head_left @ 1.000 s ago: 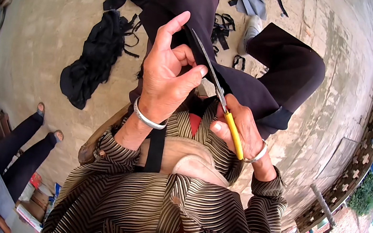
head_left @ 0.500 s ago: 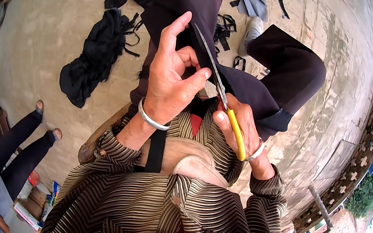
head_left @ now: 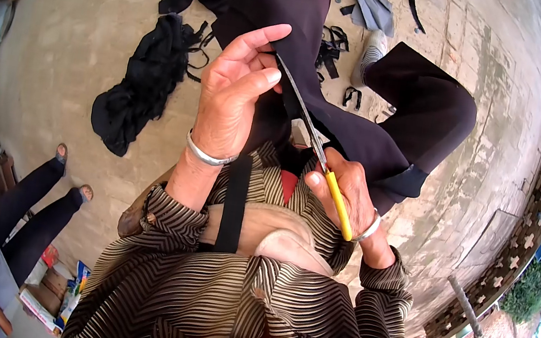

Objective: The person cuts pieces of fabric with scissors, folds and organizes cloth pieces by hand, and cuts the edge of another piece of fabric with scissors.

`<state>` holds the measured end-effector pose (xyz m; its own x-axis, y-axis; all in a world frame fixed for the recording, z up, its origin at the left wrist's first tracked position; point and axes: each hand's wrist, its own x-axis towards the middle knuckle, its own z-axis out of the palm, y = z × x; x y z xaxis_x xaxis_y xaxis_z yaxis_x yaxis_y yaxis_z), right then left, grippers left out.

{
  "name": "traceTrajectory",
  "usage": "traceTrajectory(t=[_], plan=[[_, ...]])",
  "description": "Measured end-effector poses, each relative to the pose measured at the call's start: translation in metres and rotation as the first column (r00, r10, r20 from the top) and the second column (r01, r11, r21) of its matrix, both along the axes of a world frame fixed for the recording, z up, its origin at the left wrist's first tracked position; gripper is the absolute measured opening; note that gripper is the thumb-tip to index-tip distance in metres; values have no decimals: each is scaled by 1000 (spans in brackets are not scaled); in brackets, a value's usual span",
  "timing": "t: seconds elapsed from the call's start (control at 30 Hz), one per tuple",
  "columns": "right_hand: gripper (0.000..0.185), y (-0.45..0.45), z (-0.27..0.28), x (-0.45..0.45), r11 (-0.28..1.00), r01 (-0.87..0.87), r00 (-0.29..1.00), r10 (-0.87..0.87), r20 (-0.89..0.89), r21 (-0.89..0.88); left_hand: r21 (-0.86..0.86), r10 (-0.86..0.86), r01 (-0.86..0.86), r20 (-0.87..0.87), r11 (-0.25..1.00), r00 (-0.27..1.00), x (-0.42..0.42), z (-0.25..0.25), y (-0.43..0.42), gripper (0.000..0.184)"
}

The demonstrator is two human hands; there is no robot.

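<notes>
My right hand (head_left: 349, 191) is closed around the yellow handles of a pair of scissors (head_left: 306, 115). Their blades point up and left and lie along dark cloth (head_left: 270, 123) over my lap. Beside the blade tips, my left hand (head_left: 229, 96) has its thumb and curled fingers on the edge of that cloth, with the forefinger stretched out. How the fingers grip it is partly hidden. A black strip (head_left: 235, 199) hangs below my left wrist, in front of my striped jacket.
Crumpled black cloth (head_left: 147, 84) lies on the paved ground to the left. Black scraps (head_left: 330, 48) and a grey cloth piece (head_left: 371, 8) lie beyond my knees. Another person (head_left: 18, 222) is at lower left near boxes (head_left: 53, 290). A low patterned wall (head_left: 508, 260) runs along the right.
My left hand has shifted left and slightly down, its thumb now farther from the blades. The scissors stay in my right hand, moved slightly lower. The view has shifted a little.
</notes>
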<state>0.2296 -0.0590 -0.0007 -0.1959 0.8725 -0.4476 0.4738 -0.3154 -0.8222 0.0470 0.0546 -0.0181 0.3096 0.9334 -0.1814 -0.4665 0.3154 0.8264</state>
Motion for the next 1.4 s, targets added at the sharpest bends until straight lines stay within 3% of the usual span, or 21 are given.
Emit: traceTrajectory(t=[0.33,0.5,0.63,0.7,0.8,0.9,1.03,1.23,1.3,1.33,1.4], plan=[[60,-3,-2,-4,999,48,998,-49,35,26,75,87,-78,-120,994,989,2,-3,-3,46],[57,-2,5,-4,996,87,990,-88,-115,-9,-111,92,-76,141,991,986,-1,-4,1,35],[56,-5,2,-1,997,70,989,-72,-131,-23,-243,174,-125,192,962,966,-1,-13,-4,25],[57,-5,2,0,997,71,987,-75,-144,-34,-376,191,-50,347,925,918,-4,-21,-2,16],[57,-6,2,0,996,79,985,-83,-148,-37,-432,196,20,451,902,870,-8,-18,3,12],[56,-6,3,0,996,67,985,-75,-156,-53,-410,174,43,478,911,861,-10,-19,5,5],[55,-8,2,1,997,56,989,-61,-133,-43,-463,181,72,479,884,859,-11,-20,9,12],[55,-10,0,1,997,66,987,-72,-147,-44,-341,104,39,392,939,914,-10,-19,18,8],[55,-12,-2,2,998,63,988,-66,-141,-24,-259,178,-125,194,958,965,-1,-10,20,10],[55,-11,-1,1,998,66,987,-68,-142,-22,-257,175,-122,193,959,965,3,-8,21,10],[55,-8,3,0,993,113,983,-114,-142,-18,1,300,-301,-80,954,951,9,-8,25,9]])
